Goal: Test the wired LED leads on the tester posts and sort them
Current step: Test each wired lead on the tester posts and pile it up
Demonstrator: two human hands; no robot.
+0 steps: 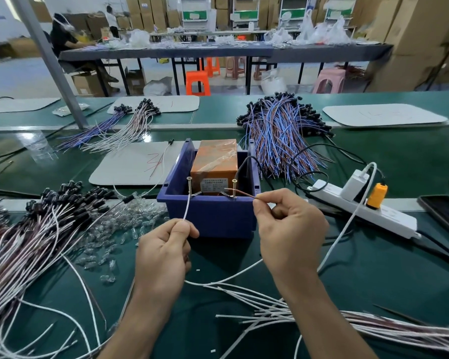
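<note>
The green bench (373,268) carries everything, and the largest heaps sit at its margins: a blue-and-brown bundle of leads (280,136) toward the far right edge, a black-capped white-and-brown pile (36,224) along the left edge, and loose white leads (283,309) fanned out near the front edge. At the middle stands the blue bin (213,216) holding the orange tester box (215,161), with two screw posts rising from the bin's near rim. The left hand (163,252) is pinched on a white lead (186,209) whose tip meets the left post (189,186); the right hand (290,226) is pinched on a brown lead (241,195) laid against the right post (234,189). Each grip is closed on its own wire, thumb against forefinger. To do this step well, I judge that both bared ends should press firmly on the metal at once, held steady long enough to read the LED (which I cannot pick out here), with fingers kept on the insulation only. A white power strip (363,208) lies to the right of the bin. Red marks are scrawled on the grey mat (130,167) behind the bin, resembling a "3", and the tester's small label (214,183) is too fine to read.
</note>
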